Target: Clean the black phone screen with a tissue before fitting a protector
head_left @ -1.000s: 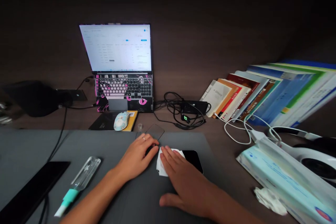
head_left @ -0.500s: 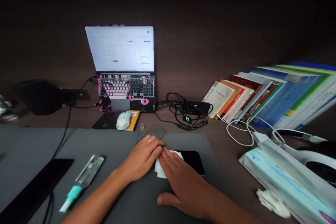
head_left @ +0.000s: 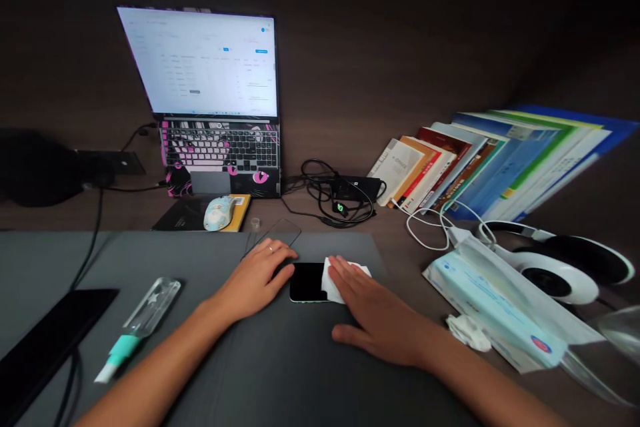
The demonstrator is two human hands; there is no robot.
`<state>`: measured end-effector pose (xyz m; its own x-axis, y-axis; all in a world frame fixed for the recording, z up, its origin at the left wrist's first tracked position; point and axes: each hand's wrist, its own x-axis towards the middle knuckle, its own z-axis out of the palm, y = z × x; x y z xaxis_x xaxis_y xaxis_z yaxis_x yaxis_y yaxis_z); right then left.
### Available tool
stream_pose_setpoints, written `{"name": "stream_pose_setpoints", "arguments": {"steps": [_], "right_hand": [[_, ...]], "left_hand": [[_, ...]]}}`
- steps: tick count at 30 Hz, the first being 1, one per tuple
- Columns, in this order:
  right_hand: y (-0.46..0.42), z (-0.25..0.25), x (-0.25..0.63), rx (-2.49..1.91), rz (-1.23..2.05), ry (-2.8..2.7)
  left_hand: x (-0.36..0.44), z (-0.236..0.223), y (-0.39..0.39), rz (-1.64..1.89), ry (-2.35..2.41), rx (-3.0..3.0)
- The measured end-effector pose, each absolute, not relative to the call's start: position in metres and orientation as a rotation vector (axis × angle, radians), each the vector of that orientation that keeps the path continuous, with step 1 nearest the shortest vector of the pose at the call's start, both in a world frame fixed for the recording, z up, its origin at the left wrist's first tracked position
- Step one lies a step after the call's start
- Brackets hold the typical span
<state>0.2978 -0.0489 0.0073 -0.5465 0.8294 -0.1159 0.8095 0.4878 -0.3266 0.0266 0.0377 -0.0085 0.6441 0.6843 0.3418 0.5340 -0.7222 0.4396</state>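
Observation:
A dark phone lies screen up on the grey desk mat. My right hand is laid flat over its right part, pressing a folded white tissue against the screen with the thumb held out to the side. My left hand rests at the phone's left end, fingers loosely spread and the thumb near its edge; whether it touches the phone I cannot tell. Behind the left fingers lies a clear, thin rectangular sheet, partly hidden. A clear spray bottle with a teal neck lies to the left.
An open laptop stands at the back, with a mouse on books before it. A charger and coiled cables sit mid-back. Rightward are leaning books, headphones, a tissue pack and a crumpled tissue. A black slab lies left.
My right hand has slid the tissue rightward along the phone, baring the left part of the screen. The hands have parted. The camera view has shifted slightly.

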Motion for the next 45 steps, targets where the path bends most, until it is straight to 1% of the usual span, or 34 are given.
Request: {"name": "stream_pose_setpoints", "arguments": {"steps": [7, 12, 18, 24, 28, 35, 41, 45], "right_hand": [[-0.072, 0.011, 0.304, -1.669, 0.51, -2.616], [-0.094, 0.017, 0.301, -1.697, 0.603, -2.623], [-0.084, 0.024, 0.268, -1.621, 0.812, -2.651], [-0.059, 0.017, 0.229, -1.394, 0.85, -2.693], [-0.05, 0.011, 0.218, -1.316, 0.821, -2.65], [-0.028, 0.005, 0.232, -1.052, 0.632, -2.749], [-0.014, 0.004, 0.248, -1.129, 0.601, -2.76], [-0.016, 0.004, 0.275, -1.174, 0.61, -2.736]], "left_hand": [[0.026, -0.008, 0.036, 0.668, 1.032, 2.595], [0.026, -0.012, 0.036, 0.66, 1.011, 2.623], [0.028, -0.014, 0.039, 0.664, 1.052, 2.609], [0.029, -0.016, 0.036, 0.74, 1.055, 2.5], [0.028, -0.018, 0.035, 0.762, 1.022, 2.492], [0.029, -0.014, 0.034, 0.738, 0.941, 2.532], [0.028, -0.012, 0.035, 0.738, 0.99, 2.551], [0.028, -0.013, 0.034, 0.679, 0.959, 2.584]]}}
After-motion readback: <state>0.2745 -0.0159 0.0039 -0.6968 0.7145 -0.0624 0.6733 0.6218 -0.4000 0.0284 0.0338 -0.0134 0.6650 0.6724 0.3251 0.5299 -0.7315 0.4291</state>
